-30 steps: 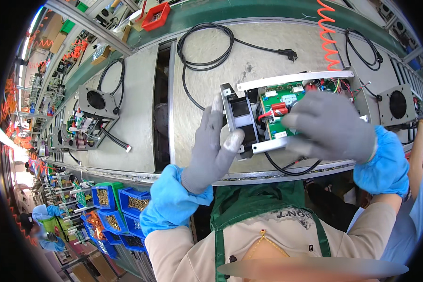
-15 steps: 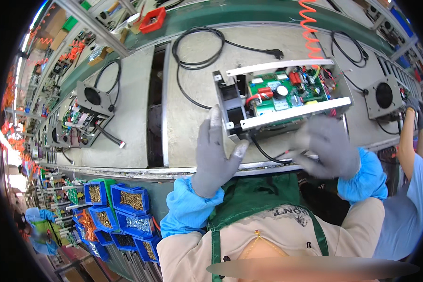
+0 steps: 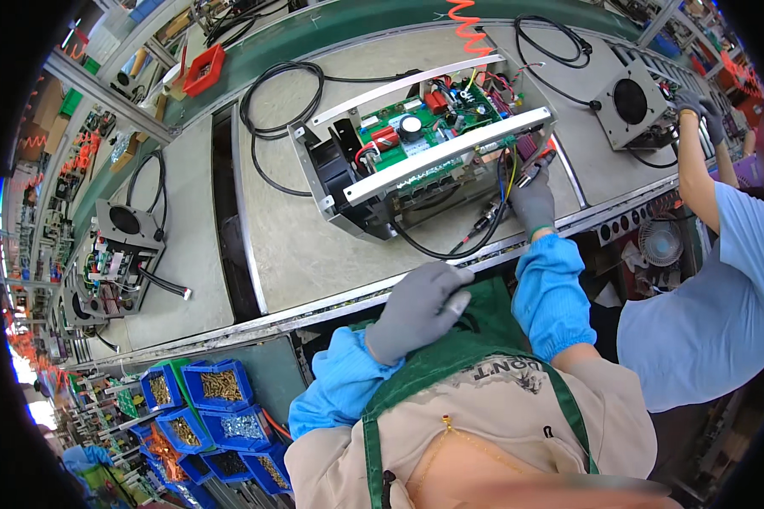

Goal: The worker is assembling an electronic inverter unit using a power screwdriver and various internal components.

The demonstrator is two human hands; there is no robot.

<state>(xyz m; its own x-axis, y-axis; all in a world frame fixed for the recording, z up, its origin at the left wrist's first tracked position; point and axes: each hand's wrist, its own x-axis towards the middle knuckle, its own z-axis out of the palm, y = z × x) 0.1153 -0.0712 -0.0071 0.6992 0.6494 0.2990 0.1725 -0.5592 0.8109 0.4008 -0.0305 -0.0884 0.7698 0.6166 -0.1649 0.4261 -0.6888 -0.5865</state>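
Observation:
An open metal chassis point(image 3: 450, 161) with two pale side rails stands on the bench before me. Inside it lies a green circuit board point(image 3: 424, 127), and a black fan sits at the left end. My right hand point(image 3: 532, 204), in a grey glove, is at the near right corner, its fingers closed by a few coloured wires; what they grip is too small to make out. A black cable point(image 3: 437, 253) loops from the chassis toward that hand. My left hand point(image 3: 420, 310), also gloved, hovers at the bench's front edge with thumb and forefinger apart, holding nothing.
Blue bins point(image 3: 221, 386) of screws and small parts stand at the lower left. Another chassis point(image 3: 119, 254) lies on the left, and one with a fan point(image 3: 628, 102) on the right, where a co-worker's gloved hands work. An orange coiled hose point(image 3: 467, 30) hangs behind.
My view has turned, so the chassis appears further left and higher. My right hand has reached to the near right corner of the chassis. My left hand has drawn back from its left end.

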